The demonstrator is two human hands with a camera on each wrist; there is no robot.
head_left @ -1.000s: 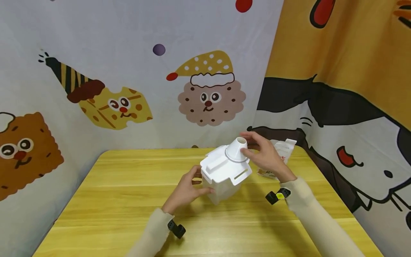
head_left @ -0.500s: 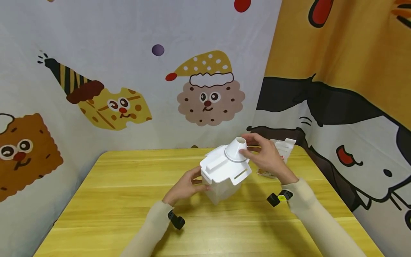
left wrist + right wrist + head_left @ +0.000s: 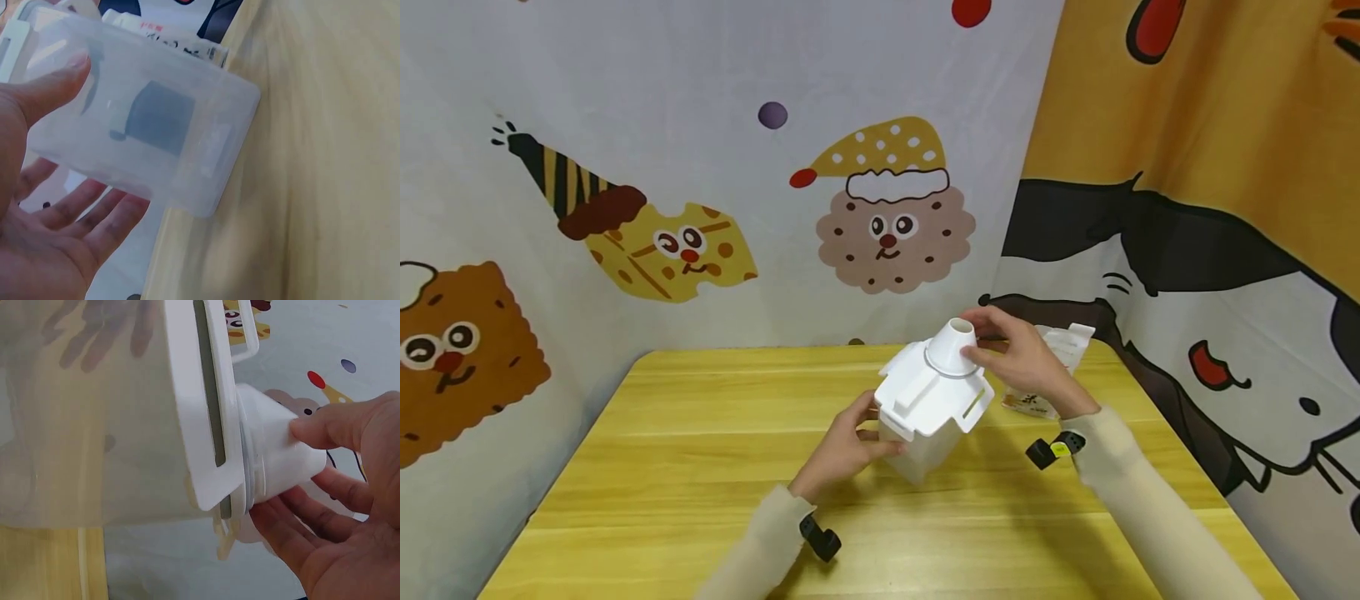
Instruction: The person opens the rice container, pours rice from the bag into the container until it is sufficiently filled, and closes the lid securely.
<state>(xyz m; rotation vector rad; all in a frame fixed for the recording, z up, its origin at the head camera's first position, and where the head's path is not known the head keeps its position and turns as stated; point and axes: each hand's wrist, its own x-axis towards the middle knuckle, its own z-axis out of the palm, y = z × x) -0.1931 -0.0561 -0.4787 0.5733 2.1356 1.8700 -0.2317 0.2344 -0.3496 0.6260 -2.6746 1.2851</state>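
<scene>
A translucent plastic storage container (image 3: 921,454) with a white lid (image 3: 925,400) stands tilted on the table. A white cone-shaped spout (image 3: 952,348) with an open tip rises from the lid. My left hand (image 3: 844,446) holds the container's left side, with the thumb on the near face and the fingers on the far side. My right hand (image 3: 1018,358) grips the spout from the right. In the right wrist view its thumb (image 3: 331,425) presses one side of the cone and the fingers lie along the other. Dark shapes show through the cloudy wall; what they are, I cannot tell.
A white printed packet (image 3: 1063,346) lies behind my right hand, partly hidden by it. Under everything is a wood-grain table (image 3: 700,467). Cartoon-printed curtains (image 3: 700,100) hang close behind the table and along its right side.
The container has turned slightly and its lower end has shifted a little to the right. My left thumb slid back, then came forward on the wall again. The right hand stays at the spout.
</scene>
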